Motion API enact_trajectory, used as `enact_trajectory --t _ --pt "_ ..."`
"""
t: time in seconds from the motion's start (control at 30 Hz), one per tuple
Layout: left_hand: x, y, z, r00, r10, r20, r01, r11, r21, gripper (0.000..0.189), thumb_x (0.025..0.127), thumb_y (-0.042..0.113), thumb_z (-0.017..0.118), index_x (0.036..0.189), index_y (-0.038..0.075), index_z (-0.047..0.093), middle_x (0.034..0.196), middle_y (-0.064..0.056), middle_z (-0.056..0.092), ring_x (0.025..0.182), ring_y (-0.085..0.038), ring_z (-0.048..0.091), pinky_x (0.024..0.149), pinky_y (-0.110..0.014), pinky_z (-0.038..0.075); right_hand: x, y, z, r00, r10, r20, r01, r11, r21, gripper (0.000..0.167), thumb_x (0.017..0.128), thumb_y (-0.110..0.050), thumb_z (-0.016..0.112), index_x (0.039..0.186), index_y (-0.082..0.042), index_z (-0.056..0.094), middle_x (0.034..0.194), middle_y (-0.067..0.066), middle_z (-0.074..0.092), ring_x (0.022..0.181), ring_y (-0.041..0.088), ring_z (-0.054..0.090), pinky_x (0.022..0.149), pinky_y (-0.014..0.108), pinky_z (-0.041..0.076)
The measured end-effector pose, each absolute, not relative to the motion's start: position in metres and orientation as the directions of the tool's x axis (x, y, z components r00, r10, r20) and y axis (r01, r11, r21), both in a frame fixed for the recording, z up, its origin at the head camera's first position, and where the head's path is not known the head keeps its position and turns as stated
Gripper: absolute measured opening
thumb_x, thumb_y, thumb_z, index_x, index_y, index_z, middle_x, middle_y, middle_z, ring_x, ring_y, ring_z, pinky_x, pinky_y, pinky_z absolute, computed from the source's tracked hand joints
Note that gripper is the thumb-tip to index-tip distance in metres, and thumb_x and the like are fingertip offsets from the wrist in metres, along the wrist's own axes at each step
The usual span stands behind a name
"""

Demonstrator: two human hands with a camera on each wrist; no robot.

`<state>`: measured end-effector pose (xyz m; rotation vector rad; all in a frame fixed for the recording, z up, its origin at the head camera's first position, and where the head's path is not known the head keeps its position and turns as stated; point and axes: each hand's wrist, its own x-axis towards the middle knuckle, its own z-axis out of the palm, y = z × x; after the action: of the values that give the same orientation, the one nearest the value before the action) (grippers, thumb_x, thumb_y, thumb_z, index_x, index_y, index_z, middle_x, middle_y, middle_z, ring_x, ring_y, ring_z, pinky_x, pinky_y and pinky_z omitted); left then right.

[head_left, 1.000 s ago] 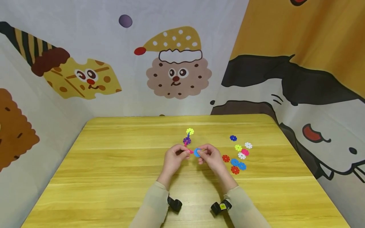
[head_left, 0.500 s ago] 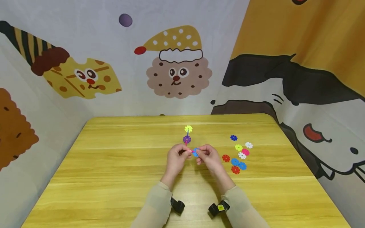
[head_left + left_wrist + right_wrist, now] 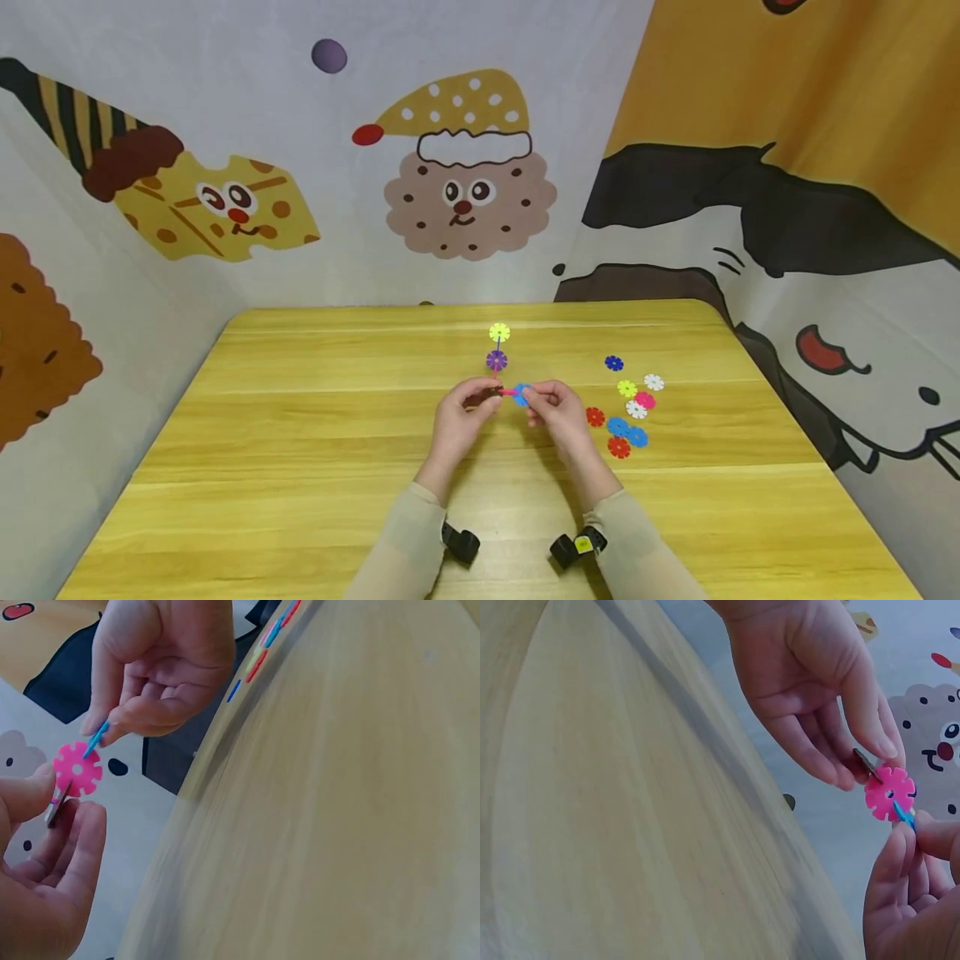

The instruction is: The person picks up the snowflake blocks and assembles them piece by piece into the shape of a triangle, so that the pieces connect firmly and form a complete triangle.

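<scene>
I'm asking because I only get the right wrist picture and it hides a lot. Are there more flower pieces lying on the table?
Observer: Yes, the head view shows nine loose flower pieces on the table, off beyond the right hand.
Operator: Ooh! Is the light blue piece I'm seeing in that hand the only one like it?
Observer: No, two more light blue pieces lie close together among the loose ones.
Operator: And what's at the far end of the chain, away from the hands?
Observer: A yellow piece tops that end in the head view.
</scene>
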<state>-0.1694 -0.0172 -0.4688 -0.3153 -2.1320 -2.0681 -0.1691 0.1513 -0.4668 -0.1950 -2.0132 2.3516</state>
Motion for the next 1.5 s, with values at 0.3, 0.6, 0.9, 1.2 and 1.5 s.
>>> enact_trajectory --t 0.3,0.6,0.9,1.2,1.5 --pt "-0.168 -0.023 -0.468 -0.968 -0.013 0.25 0.247 0.12 0.961 0.032 0.08 -0.003 0.078 0.11 -0.003 0.066 0.097 -0.019 0.068 0.086 -0.028 0.065 0.082 -0.034 0.056 -0.173 0.157 -0.47 -0.97 0.202 -0.137 0.101 -0.181 -0.978 0.008 0.092 0.0 0.068 0.092 0.001 0.06 0.07 0.0 0.063 0.059 0.008 0.058 0.052 0.02 0.051" --pt "-0.169 -0.02 -0.474 -0.988 0.131 0.08 0.08 -0.005 0.997 0.039 0.084 0.007 0.078 0.116 -0.009 0.064 0.11 -0.022 0.066 0.097 -0.031 0.064 0.082 -0.032 0.055 -0.171 0.154 -0.463 -0.972 0.145 -0.184 0.131 -0.317 -0.939 0.007 0.095 -0.004 0.066 0.09 -0.003 0.061 0.071 -0.001 0.059 0.059 0.007 0.054 0.051 0.017 0.047" --pt "-0.178 -0.009 -0.478 -0.98 0.194 0.043 -0.018 -0.301 0.953 0.041 0.085 -0.004 0.073 0.124 -0.006 0.063 0.113 -0.005 0.069 0.1 -0.018 0.062 0.09 -0.031 0.05 -0.167 0.145 -0.457 -0.978 0.008 -0.207 0.19 -0.363 -0.912 0.013 0.097 -0.006 0.064 0.084 -0.006 0.064 0.07 -0.001 0.058 0.058 0.006 0.05 0.05 0.016 0.044" --pt "-0.178 -0.008 -0.478 -0.98 0.193 0.054 -0.036 -0.432 0.901 0.03 0.084 -0.009 0.072 0.113 -0.003 0.069 0.098 0.002 0.073 0.099 -0.017 0.066 0.095 -0.034 0.048 -0.167 0.144 -0.459 -0.983 0.011 -0.186 0.173 -0.312 -0.934 0.014 0.095 -0.004 0.065 0.082 -0.005 0.064 0.07 0.002 0.062 0.055 0.007 0.051 0.049 0.016 0.044" --pt "-0.182 -0.022 -0.48 -0.965 0.26 0.038 -0.061 -0.363 0.93 0.03 0.084 -0.012 0.069 0.113 -0.005 0.067 0.1 0.001 0.07 0.096 -0.014 0.064 0.087 -0.028 0.052 -0.166 0.188 -0.465 -0.995 0.035 -0.092 0.095 0.125 -0.988 0.029 0.093 -0.018 0.071 0.112 0.004 0.066 0.091 0.006 0.069 0.078 0.02 0.062 0.065 0.026 0.053"
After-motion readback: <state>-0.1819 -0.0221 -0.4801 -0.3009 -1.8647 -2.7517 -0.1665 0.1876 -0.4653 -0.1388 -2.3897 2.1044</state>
